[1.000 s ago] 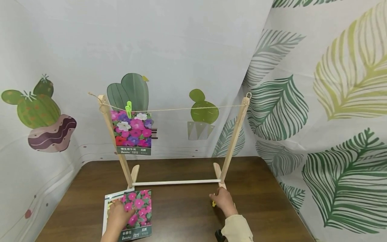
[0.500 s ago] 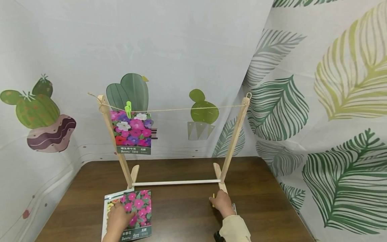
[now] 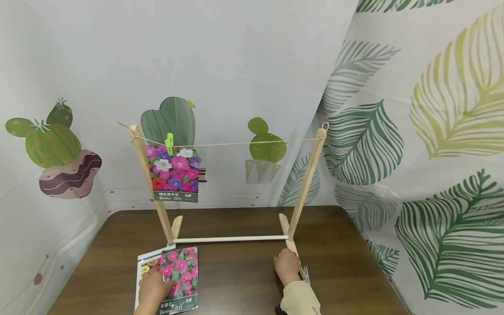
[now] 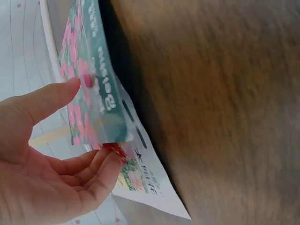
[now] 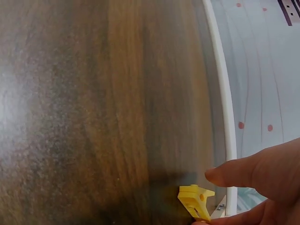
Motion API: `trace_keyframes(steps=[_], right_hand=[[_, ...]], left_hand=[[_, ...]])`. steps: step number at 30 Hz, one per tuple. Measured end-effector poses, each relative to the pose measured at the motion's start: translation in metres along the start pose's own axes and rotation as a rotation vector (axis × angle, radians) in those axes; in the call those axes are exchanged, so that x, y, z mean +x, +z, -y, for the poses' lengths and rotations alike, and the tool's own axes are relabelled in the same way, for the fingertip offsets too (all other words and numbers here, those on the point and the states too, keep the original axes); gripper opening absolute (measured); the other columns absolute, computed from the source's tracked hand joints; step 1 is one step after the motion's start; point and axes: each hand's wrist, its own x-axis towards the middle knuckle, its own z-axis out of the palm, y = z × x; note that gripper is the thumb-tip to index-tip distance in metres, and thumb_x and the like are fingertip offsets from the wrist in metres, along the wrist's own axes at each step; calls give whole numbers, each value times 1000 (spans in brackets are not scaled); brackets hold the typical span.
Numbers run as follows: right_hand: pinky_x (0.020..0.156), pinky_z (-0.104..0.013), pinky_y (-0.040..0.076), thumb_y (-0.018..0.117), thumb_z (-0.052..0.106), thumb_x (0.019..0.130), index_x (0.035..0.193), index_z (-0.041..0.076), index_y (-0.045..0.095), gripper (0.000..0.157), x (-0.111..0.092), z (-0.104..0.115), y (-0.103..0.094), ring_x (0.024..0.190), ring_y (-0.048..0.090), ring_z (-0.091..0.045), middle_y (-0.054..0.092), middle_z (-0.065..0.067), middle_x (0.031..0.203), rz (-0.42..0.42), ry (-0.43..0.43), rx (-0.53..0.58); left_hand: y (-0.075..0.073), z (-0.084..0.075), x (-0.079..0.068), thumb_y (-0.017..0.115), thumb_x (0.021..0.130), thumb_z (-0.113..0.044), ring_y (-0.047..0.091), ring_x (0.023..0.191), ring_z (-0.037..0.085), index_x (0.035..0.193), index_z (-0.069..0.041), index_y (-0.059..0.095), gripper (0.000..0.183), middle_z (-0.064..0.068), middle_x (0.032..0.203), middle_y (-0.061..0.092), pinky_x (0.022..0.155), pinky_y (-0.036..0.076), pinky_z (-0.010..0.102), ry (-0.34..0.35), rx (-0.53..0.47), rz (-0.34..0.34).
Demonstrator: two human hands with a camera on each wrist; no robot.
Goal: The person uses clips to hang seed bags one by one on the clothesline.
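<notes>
My left hand (image 3: pixel 151 286) pinches the edge of a seed packet with pink flowers (image 3: pixel 182 267), thumb on its printed face and fingers curled at its edge, as the left wrist view (image 4: pixel 84 108) shows. Under it lies a white-bordered packet (image 4: pixel 150 183) with red and yellow flowers, partly covered. At the foot of the frame, my right hand (image 3: pixel 287 264) has curled fingers at a yellow clothespin (image 5: pixel 194 199). Its fingertips are at the clip's lower end, the thumb close above. The clip is hidden by the hand in the head view.
A wooden frame (image 3: pixel 308 179) with a white crossbar (image 3: pixel 232 239) stands on the brown table (image 3: pixel 236 280). From its string (image 3: pixel 244 143), a green clothespin (image 3: pixel 169 143) hangs a petunia packet (image 3: pixel 173 175). A grey clip (image 3: pixel 305 274) lies right of my right hand.
My right hand has turned and shifted slightly, covering the yellow clothespin from the head view and uncovering the grey clip. The left hand stays at the packets almost unmoved.
</notes>
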Motion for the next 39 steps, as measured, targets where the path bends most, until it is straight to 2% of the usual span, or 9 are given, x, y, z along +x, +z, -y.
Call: trace_keyframes(steps=[4,11,17,23,28,34,39], right_hand=[[60,-50,51,73,18,82,77,-5,68,24,3,2,3,70,62,-41,65,-22,75,8,48,-27],[59,-47,50,74,17,80,73,-3,68,22,3,7,1,69,64,-37,66,-20,73,-41,83,-63],[59,-47,51,72,12,79,71,-3,67,18,4,7,3,68,64,-37,65,-20,71,-40,93,-71],[59,-47,51,68,5,75,69,-4,64,11,5,5,2,67,64,-38,65,-20,71,-32,75,-56],[58,-47,51,70,5,74,70,-4,64,12,6,3,-1,67,64,-37,65,-20,71,-26,59,-42],[58,-47,51,71,6,74,70,-4,64,13,7,0,-4,66,64,-35,65,-19,71,8,34,-20],[55,-45,49,69,4,73,67,-3,62,12,9,0,-7,60,59,-28,63,-16,67,32,8,25]], left_hand=[[1,3,1,81,69,-22,48,88,59,101,29,39,73,45,93,44,77,44,62,-13,-9,8],[1,2,1,81,69,-20,50,88,59,103,29,36,74,45,94,45,80,44,61,-39,-27,32],[1,4,2,81,69,-18,53,86,58,102,27,35,73,44,92,48,79,46,59,-33,-22,39],[1,5,3,79,70,-17,54,91,57,108,27,39,71,41,94,51,81,47,58,-47,-18,52],[-1,3,2,76,70,-15,54,93,57,108,26,43,64,40,94,53,80,47,59,-31,-38,24],[-2,1,1,68,72,-10,55,87,56,101,25,48,49,37,87,53,76,47,59,20,-38,-27],[-4,0,3,64,75,-7,57,83,55,97,23,49,40,37,84,56,73,47,59,20,-51,-41]])
